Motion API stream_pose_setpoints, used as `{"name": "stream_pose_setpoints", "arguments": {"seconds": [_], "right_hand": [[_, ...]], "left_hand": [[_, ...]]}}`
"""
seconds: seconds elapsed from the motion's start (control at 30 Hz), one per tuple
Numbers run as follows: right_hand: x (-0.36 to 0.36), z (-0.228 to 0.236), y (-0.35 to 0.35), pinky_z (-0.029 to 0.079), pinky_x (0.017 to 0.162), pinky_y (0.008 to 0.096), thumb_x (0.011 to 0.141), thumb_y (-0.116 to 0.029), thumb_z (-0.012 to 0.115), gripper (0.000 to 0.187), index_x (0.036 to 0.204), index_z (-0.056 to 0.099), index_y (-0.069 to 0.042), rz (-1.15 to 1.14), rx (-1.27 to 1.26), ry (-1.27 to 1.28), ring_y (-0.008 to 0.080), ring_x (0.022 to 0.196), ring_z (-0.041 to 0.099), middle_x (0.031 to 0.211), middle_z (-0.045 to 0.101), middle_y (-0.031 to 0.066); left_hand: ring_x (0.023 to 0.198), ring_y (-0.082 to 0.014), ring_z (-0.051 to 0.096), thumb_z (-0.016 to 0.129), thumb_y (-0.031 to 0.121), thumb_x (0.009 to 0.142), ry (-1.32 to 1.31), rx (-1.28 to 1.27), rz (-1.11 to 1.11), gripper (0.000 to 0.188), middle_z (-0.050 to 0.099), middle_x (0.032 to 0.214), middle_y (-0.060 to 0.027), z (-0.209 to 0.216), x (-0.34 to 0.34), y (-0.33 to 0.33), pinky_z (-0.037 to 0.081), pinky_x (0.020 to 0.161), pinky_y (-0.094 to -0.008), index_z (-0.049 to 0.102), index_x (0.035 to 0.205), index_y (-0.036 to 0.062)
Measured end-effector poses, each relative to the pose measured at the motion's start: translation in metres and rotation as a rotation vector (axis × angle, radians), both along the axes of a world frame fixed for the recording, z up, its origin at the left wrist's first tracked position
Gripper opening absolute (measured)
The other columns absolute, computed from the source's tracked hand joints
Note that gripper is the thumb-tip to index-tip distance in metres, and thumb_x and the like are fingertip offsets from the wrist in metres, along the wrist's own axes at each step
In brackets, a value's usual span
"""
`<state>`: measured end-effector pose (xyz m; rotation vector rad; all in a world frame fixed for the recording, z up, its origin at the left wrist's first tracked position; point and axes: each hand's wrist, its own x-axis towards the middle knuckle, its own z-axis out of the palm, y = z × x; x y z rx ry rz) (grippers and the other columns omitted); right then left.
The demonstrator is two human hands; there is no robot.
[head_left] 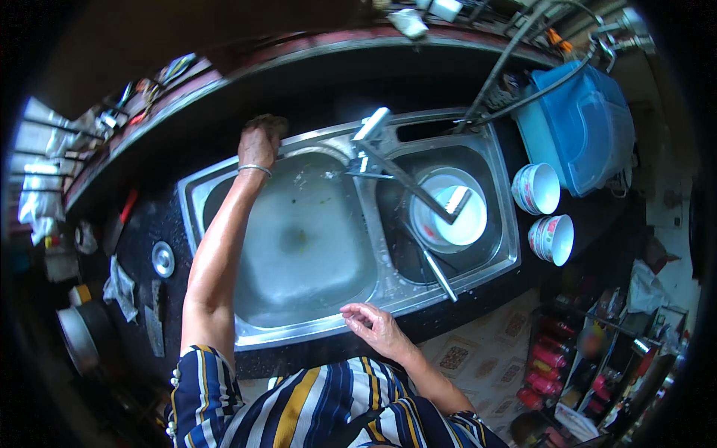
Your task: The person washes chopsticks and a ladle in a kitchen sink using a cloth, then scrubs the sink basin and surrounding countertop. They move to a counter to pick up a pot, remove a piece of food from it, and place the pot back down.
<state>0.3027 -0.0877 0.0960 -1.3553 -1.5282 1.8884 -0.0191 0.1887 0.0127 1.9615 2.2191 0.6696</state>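
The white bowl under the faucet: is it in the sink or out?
In: the white bowl sits within the walls of the right basin.

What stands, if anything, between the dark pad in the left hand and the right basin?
The faucet stands between the dark pad in the left hand and the right basin: it rises near the back, where the basins meet, and its spout reaches over the right basin.

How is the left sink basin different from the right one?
The left basin is bigger; the right basin is smaller. The left basin seems to hold cloudy water, while the right basin has white dishes in it. The spout reaches over the right basin, not the left basin. Both are metal with rounded corners.
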Motion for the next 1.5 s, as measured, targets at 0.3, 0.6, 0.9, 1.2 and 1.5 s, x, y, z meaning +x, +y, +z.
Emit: {"name": "stream_pose_setpoints", "arguments": {"seconds": [0.3,0.6,0.9,1.2,1.5], "right_hand": [[0.092,-0.01,0.009,0.052,0.079,0.0266,0.089,-0.006,0.062,0.025,0.114,0.061,0.001,-0.228,-0.068,0.12,0.0135,0.09,0.064,0.105,0.066,0.0096],[0.121,-0.02,0.015,0.052,0.08,0.0275,0.088,-0.011,0.066,0.027,0.113,0.061,-0.001,-0.296,-0.111,0.204,0.0149,0.088,0.065,0.105,0.067,0.0091],[0.114,-0.018,-0.002,0.05,0.078,0.0255,0.086,-0.006,0.067,0.025,0.109,0.063,0.001,-0.373,-0.093,0.092,0.0123,0.083,0.062,0.098,0.067,0.0081],[0.084,-0.021,-0.026,0.05,0.077,0.0263,0.086,-0.006,0.066,0.024,0.108,0.064,0.002,-0.329,-0.128,0.049,0.0135,0.084,0.063,0.097,0.067,0.0095],[0.027,-0.011,-0.046,0.051,0.082,0.0268,0.092,-0.008,0.06,0.023,0.112,0.06,0.003,-0.109,-0.075,-0.036,0.0121,0.09,0.061,0.1,0.065,0.0083]], "left_hand": [[0.085,-0.0133,0.064,0.068,0.03,0.088,-0.592,-0.507,-0.938,0.04,0.067,0.097,-0.0075,0.156,0.184,0.145,0.053,0.072,-0.0255,0.062,0.119,0.0045],[0.101,-0.0272,0.062,0.052,0.017,0.094,0.352,-0.014,-0.74,0.024,0.061,0.106,-0.0155,0.075,0.364,0.197,0.053,0.087,-0.0428,0.06,0.115,0.0085],[0.134,-0.0304,0.039,0.046,0.006,0.095,0.391,-0.571,-1.188,0.054,0.035,0.148,-0.0112,0.05,0.257,0.183,0.036,0.113,-0.0407,0.038,0.143,0.0287],[0.137,-0.0321,0.035,0.041,-0.005,0.091,0.411,-0.743,-0.89,0.057,0.028,0.153,-0.0129,0.076,0.034,0.066,0.029,0.116,-0.0401,0.038,0.144,0.0169],[0.121,-0.0377,0.051,0.05,0.006,0.086,0.265,-0.728,0.026,0.044,0.047,0.136,-0.0211,0.069,-0.184,-0.108,0.043,0.101,-0.0406,0.051,0.129,0.0098]]}}
